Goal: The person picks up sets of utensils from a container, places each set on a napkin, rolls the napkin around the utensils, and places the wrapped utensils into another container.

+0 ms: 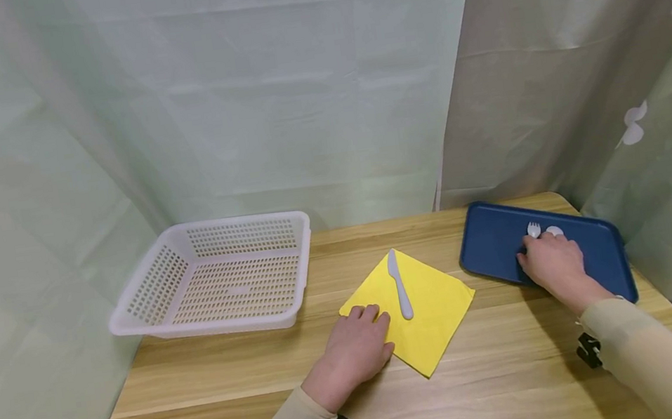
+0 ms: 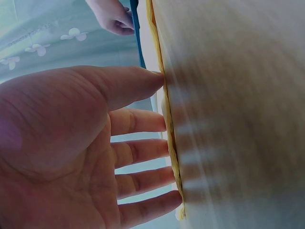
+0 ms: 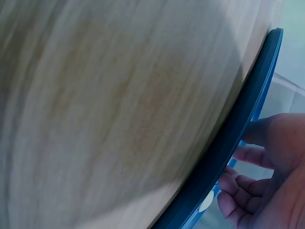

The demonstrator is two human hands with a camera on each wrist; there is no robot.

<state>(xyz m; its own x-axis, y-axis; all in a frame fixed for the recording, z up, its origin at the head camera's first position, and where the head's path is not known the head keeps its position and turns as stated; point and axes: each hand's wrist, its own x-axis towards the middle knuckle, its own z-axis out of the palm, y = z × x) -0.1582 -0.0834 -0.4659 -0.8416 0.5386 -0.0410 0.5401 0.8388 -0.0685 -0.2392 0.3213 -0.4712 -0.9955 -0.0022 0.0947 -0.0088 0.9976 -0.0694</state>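
A yellow napkin (image 1: 429, 310) lies flat on the table, and a white plastic knife (image 1: 400, 286) rests on top of it. My left hand (image 1: 354, 350) touches the napkin's left side; in the left wrist view its fingers (image 2: 143, 151) and thumb are extended down onto the cloth. At the right, my right hand (image 1: 555, 267) reaches into a blue tray (image 1: 497, 223), thumb and fingers curled around a white fork (image 1: 533, 229). Only the fork's tines show; the hand hides its handle. Beside it a white rounded piece (image 1: 554, 231), perhaps a spoon's bowl, is partly covered.
A white perforated plastic basket (image 1: 224, 325) stands at the back left. Hanging curtains (image 1: 296, 101) surround the wooden table (image 1: 219, 387) at the back and sides. The blue tray sits at an angle near the table's right edge.
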